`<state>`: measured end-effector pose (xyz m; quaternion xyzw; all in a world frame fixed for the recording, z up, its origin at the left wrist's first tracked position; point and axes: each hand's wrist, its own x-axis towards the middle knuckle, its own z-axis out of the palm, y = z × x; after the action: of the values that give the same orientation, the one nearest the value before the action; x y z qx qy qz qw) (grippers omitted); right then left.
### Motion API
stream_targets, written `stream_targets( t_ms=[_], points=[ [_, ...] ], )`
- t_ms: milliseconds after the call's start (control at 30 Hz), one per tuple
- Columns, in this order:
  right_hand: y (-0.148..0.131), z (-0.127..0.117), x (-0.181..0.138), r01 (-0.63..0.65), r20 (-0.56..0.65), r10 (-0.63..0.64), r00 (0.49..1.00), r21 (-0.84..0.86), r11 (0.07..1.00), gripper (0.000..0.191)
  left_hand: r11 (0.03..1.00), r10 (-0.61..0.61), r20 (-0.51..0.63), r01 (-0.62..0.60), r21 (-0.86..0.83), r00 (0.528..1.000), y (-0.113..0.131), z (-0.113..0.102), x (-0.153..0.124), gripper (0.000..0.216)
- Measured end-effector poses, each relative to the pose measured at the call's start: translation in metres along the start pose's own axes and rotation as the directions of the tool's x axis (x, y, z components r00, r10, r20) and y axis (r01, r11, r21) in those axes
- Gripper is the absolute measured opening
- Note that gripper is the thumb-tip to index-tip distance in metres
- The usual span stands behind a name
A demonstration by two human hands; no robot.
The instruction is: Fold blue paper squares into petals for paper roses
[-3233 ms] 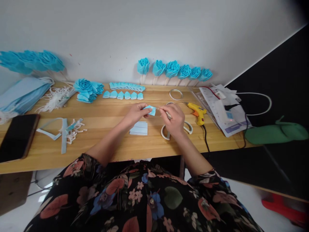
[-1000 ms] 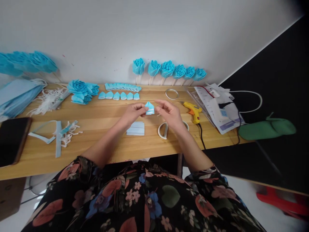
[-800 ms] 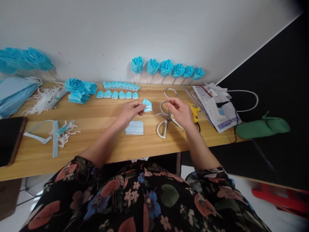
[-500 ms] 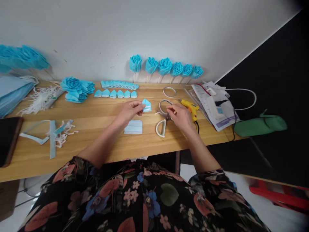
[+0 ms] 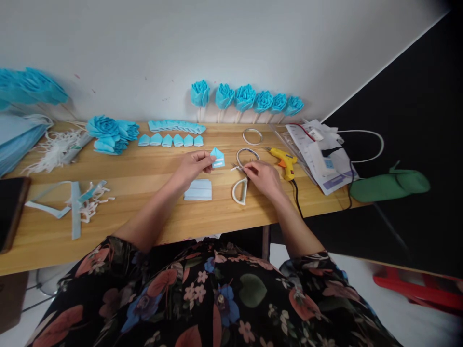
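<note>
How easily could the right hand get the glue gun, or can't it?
Probably yes, easily. The glue gun lies just to the right of the right hand, with nothing visible between them. I can't tell whether that hand is holding something, though.

I see this person's left forearm [image 5: 154, 217] slant toward one o'clock, left hand [image 5: 194, 167] in a thumb-and-finger pinch, and the right forearm [image 5: 294, 217] toward eleven, right hand [image 5: 265, 177] palm-down with fingers curled.
</note>
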<state>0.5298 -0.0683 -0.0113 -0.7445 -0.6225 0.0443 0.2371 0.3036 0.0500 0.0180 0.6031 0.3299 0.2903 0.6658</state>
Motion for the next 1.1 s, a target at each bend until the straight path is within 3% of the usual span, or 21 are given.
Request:
stream_targets(
  t_ms=[533, 767, 1100],
  points=[
    [0.000, -0.001, -0.006, 0.004, -0.019, -0.002, 1.000, 0.147, 0.989, 0.020, 1.000, -0.026, -0.012, 0.026, -0.002, 1.000, 0.001, 0.000, 0.000, 0.023],
    [-0.006, 0.005, -0.001, -0.081, -0.055, 0.087, 0.995, 0.109, 0.991, 0.019, 1.000, -0.014, 0.010, 0.014, -0.018, 1.000, 0.001, 0.000, -0.001, 0.021],
    [-0.008, 0.016, -0.003, -0.035, -0.106, 0.055, 0.993, 0.186, 0.982, 0.020, 1.000, 0.007, 0.017, -0.007, 0.023, 1.000, -0.001, -0.002, 0.001, 0.024]
  ],
)
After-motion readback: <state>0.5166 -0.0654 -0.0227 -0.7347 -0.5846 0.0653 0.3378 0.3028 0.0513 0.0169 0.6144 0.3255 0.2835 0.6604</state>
